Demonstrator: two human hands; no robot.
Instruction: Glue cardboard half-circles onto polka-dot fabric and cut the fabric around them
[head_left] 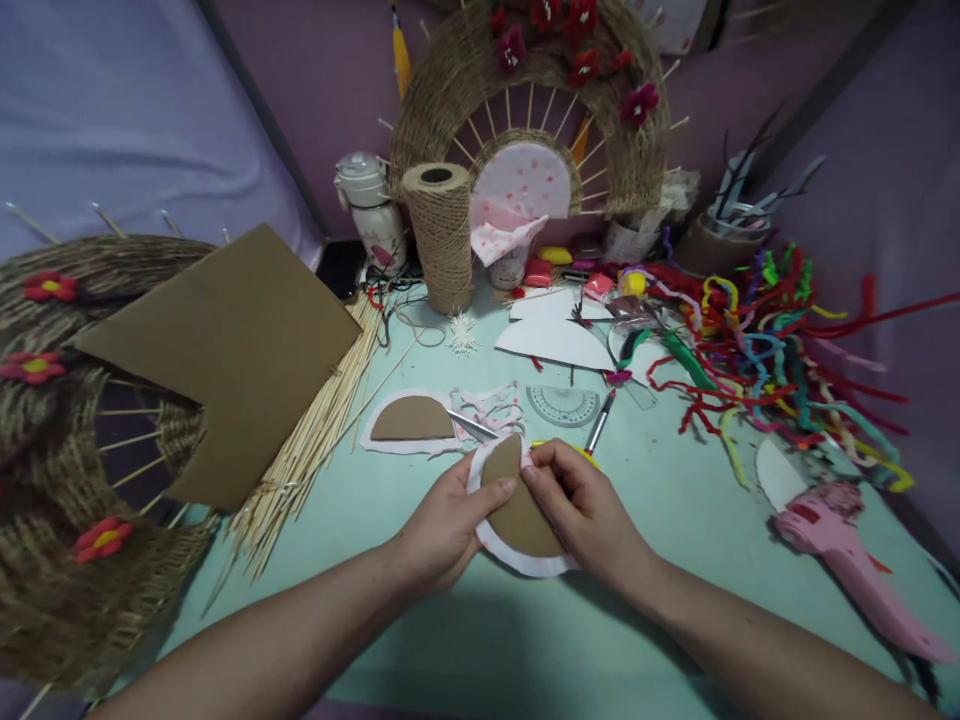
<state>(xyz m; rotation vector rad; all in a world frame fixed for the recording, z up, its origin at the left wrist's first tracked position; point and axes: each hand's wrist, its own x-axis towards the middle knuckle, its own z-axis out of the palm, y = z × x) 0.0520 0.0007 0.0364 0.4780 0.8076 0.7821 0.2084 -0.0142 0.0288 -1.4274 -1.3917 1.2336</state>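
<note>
Between both hands, above the table, is a half-round piece of brown cardboard (517,515) with a white fabric border (529,567) around it. My left hand (457,515) is closed on its left side, thumb lying on the cardboard. At the upper right edge, my right hand (581,500) pinches the fabric border. Behind them a second cardboard half-circle (412,418) lies on a larger piece of white cloth. Scissors (471,424) rest beside it with blades pointing left, their yellow handles partly hidden by my right hand. Fabric scraps (487,407) lie next to the blades.
A pink glue gun (847,560) lies at the right, below tangled pipe cleaners (765,350). Bamboo sticks (300,450) and a folded cardboard sheet (240,350) are at the left. A twine spool (440,240), protractor (562,404) and marker (600,422) sit farther back.
</note>
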